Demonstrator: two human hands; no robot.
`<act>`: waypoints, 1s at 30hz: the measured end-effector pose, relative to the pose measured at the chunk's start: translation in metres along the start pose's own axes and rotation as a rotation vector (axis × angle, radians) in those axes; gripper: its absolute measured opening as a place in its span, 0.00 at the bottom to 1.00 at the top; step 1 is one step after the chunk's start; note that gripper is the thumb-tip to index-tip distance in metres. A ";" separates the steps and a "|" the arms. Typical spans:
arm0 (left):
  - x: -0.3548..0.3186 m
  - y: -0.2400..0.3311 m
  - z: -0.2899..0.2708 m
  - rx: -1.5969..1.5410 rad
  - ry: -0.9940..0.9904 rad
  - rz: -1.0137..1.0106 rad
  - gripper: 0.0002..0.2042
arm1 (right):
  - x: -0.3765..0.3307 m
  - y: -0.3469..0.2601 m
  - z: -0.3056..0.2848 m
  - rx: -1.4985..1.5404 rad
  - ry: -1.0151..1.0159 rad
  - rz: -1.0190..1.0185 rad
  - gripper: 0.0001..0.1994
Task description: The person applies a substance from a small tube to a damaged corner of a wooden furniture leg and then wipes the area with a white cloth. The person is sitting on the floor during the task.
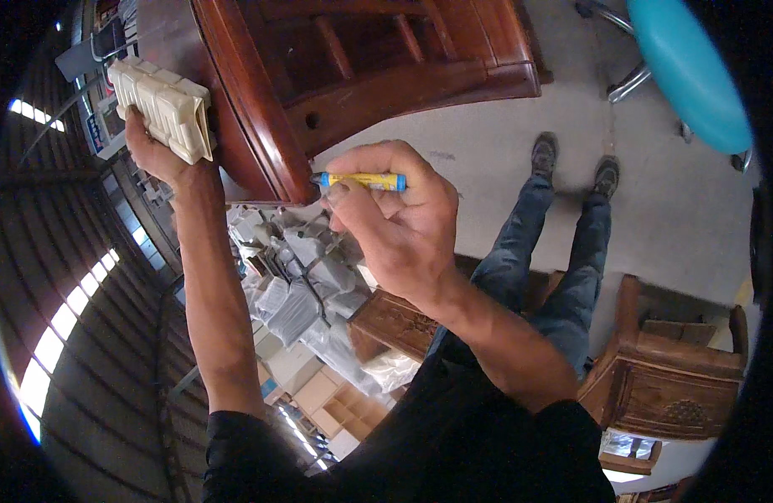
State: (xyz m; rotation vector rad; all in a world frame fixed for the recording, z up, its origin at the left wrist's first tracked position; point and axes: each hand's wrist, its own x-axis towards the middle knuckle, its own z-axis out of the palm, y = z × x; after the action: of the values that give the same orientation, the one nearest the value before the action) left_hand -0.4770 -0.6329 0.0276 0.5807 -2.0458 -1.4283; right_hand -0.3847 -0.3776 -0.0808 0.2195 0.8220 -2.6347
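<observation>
In my right hand (407, 226) is a short, thick crayon (365, 181) with a yellow wrapper, blue ends and a dark tip, pinched between thumb and fingers. Its tip points left, at or very close to the corner of a glossy reddish-brown wooden furniture piece (273, 151); I cannot tell whether it touches. My left hand (156, 155), raised at the upper left, is wrapped round a cream, ribbed, box-like plastic pack (162, 105). The pack is beside the furniture's dark top edge. What the pack contains is hidden.
A teal padded stool (696, 67) with chrome legs stands at the upper right. Carved wooden furniture (671, 394) is at the lower right, with another carved piece (395, 327) near my body. Plastic-wrapped items (298, 302) are piled beyond my arms. My feet stand on grey concrete (654, 201).
</observation>
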 end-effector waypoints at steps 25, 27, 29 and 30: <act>-0.002 0.003 -0.001 0.010 -0.006 -0.007 0.22 | -0.007 -0.002 0.008 0.024 0.084 0.053 0.06; -0.002 0.004 -0.001 0.034 0.000 -0.001 0.21 | -0.005 -0.004 0.006 -0.035 0.067 0.025 0.06; -0.001 0.005 0.000 0.071 0.030 0.010 0.21 | -0.008 -0.003 0.003 -0.051 0.029 0.008 0.06; -0.002 0.005 -0.001 0.042 0.009 -0.004 0.21 | -0.011 -0.002 0.002 -0.060 0.011 0.002 0.07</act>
State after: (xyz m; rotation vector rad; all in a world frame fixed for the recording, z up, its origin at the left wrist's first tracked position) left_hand -0.4751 -0.6311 0.0326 0.6084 -2.0726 -1.3856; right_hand -0.3758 -0.3744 -0.0752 0.2187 0.9026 -2.6050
